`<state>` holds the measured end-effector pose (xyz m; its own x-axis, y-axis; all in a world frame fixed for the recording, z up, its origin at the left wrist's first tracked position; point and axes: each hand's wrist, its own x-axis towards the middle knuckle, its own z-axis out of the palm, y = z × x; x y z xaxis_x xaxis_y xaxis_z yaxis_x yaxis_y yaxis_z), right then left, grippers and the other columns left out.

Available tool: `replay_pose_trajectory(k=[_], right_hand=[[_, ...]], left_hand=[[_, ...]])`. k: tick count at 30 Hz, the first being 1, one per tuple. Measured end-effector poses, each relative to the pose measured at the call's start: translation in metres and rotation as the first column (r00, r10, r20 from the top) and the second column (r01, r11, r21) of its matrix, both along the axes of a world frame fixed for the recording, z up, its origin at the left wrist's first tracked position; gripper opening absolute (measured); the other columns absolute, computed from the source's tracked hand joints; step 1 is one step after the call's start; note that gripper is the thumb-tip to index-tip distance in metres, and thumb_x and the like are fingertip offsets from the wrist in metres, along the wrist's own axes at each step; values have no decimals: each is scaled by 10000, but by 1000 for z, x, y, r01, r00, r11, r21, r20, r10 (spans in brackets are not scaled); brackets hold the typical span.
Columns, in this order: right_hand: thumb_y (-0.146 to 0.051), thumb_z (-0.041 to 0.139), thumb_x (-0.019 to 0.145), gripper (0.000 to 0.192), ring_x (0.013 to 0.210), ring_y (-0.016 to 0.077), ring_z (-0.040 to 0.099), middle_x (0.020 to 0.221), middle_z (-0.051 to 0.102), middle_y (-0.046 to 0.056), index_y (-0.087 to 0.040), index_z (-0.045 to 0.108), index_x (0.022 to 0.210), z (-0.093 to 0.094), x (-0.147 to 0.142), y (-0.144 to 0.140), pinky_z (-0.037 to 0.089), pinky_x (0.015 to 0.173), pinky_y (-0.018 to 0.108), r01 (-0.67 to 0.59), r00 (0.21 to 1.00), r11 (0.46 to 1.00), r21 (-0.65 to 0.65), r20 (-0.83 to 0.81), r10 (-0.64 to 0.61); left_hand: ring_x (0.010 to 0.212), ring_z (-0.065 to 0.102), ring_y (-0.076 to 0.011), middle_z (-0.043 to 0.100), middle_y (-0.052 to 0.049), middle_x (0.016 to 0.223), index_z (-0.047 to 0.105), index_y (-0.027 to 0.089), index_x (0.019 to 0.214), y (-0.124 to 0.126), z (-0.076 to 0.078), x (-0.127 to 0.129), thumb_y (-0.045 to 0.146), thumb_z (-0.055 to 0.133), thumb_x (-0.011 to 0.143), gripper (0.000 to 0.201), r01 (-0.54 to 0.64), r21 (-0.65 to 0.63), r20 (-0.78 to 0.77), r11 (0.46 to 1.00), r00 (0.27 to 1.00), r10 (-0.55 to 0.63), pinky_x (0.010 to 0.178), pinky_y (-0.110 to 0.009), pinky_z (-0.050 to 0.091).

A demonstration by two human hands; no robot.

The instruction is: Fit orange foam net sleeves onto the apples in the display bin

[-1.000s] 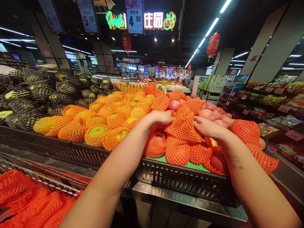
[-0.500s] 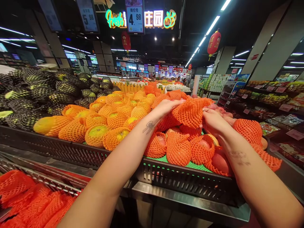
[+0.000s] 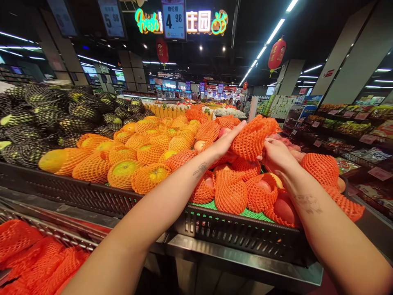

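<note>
I've got both hands up over the fruit crate [image 3: 239, 235], left hand [image 3: 225, 141] & right hand [image 3: 276, 153] each pinched on the orange foam net [image 3: 251, 139] btwn them, long axis running left-right, apples [image 3: 284, 209] below.

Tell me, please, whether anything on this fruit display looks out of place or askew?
A few apples at the back lie bare while their neighbours wear orange foam nets. Both hands, left hand and right hand, hold one orange net above the pile.
</note>
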<state>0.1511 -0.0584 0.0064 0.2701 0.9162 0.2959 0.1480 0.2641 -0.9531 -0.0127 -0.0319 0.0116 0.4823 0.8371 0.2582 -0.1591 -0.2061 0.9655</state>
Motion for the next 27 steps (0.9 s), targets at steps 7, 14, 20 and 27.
replay_pose_trajectory(k=[7,14,20,27], right_hand=[[-239,714,829,131,475,86,404,701,576,11,-187,594,821,14,-4,-14,377,370,166,-149,971,981,-124,-205,122],[-233,666,894,60,647,109,602,924,696,38,-198,668,943,27,-6,-26,476,469,152,-319,905,946,-51,-315,288],[-156,781,761,185,804,143,671,946,708,33,-191,706,926,18,3,-20,591,675,208,-460,850,888,-12,-297,436],[-106,848,658,306,532,56,515,713,586,-21,-153,600,830,19,8,-16,444,463,124,-417,886,894,-167,-295,358]], left_hand=[[969,664,-260,722,-108,975,677,210,1105,-3,0,7,650,526,892,512,3,-108,173,994,985,16,726,-338,564],[1087,663,-301,736,-117,1075,681,201,1070,1,0,8,565,549,929,412,-9,-171,378,985,923,74,881,-436,579],[1192,641,-321,729,-152,1157,655,152,1253,-5,7,7,504,412,1011,492,117,-229,515,966,857,19,992,-499,545],[1223,635,-259,735,-101,1148,613,139,1307,-1,14,-2,431,360,1042,468,-9,-157,632,987,768,108,1059,-435,504]])
